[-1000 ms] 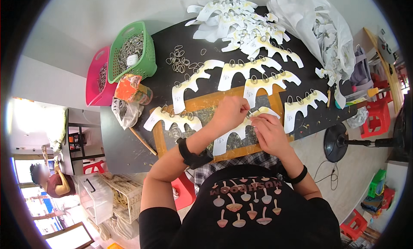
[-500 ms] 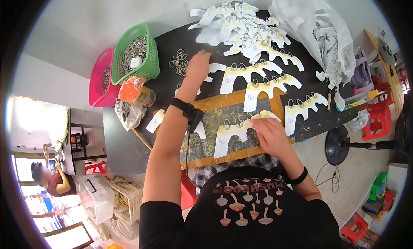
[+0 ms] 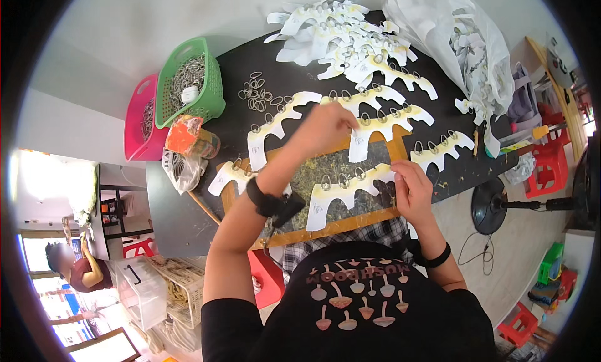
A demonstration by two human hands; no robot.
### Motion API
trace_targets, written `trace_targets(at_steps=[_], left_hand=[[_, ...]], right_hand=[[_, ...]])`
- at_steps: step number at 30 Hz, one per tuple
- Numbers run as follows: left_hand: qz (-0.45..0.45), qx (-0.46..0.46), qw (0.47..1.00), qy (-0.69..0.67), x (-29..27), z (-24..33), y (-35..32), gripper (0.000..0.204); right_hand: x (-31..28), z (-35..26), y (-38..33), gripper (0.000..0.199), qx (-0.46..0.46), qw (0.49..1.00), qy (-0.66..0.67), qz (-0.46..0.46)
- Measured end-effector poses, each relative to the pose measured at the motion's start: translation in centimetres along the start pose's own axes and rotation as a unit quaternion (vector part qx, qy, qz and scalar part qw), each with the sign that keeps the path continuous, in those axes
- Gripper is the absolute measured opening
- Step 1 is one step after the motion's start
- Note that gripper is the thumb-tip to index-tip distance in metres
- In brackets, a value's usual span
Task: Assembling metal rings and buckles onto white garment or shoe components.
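A white scalloped card (image 3: 341, 196) with metal rings along its top edge lies on a wood-framed board (image 3: 325, 227) at the near edge of the black table (image 3: 231, 61). My right hand (image 3: 410, 187) pinches the right end of this card. My left hand (image 3: 332, 121) hovers above the board's far edge with its fingers bunched together, over two other ringed cards; whether it holds anything is hidden. A loose pile of metal rings (image 3: 256, 96) lies on the table to the left of it.
A green basket (image 3: 188, 80) and a pink basket (image 3: 141, 118) of rings stand at the far left, an orange packet (image 3: 191, 137) beside them. Stacked cards (image 3: 338, 30) and a white plastic bag (image 3: 457, 43) fill the far side. A fan base (image 3: 491, 205) and red stools (image 3: 544, 168) stand right.
My left hand left the card, reached out to the ring pile, and has now drawn back over the board. My right hand stayed on the card's right end.
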State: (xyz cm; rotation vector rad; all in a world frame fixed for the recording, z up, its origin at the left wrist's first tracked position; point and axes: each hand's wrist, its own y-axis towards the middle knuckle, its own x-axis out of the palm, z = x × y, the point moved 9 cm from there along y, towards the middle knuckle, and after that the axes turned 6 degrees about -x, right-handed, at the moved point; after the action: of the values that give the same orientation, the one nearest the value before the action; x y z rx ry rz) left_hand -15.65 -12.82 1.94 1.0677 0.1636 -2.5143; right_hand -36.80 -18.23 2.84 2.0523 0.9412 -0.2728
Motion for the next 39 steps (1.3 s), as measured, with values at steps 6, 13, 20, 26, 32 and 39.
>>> trace_targets(at_steps=[6, 13, 20, 26, 32, 39], left_hand=[[-0.075, 0.009, 0.992, -0.100, 5.0, 3.6, -2.1, 0.021], [-0.050, -0.016, 0.991, -0.122, 6.8, 3.0, -2.7, 0.018], [0.057, 0.014, 0.990, 0.130, 6.8, 5.4, -4.2, 0.016], [0.171, 0.034, 0.967, 0.185, 2.1, 7.9, -7.0, 0.021], [0.154, -0.141, 0.964, 0.166, -0.7, 3.9, -15.5, 0.028], [0.216, -0.169, 0.953, 0.130, 1.5, 2.0, -18.3, 0.037]], right_hand=[[0.2, -0.3, -0.5, 0.020, -0.032, 0.999, -0.005, -0.027], [1.6, -1.5, -0.9, 0.023, -0.092, 0.991, -0.038, -0.095], [2.6, -1.3, -0.6, 0.023, -0.054, 0.987, -0.081, -0.125], [3.0, -1.1, -0.2, 0.022, -0.070, 0.982, -0.096, -0.146], [3.3, -1.0, 0.0, 0.027, -0.087, 0.982, -0.075, -0.148], [3.7, -1.8, 0.2, 0.033, -0.096, 0.975, -0.118, -0.160]])
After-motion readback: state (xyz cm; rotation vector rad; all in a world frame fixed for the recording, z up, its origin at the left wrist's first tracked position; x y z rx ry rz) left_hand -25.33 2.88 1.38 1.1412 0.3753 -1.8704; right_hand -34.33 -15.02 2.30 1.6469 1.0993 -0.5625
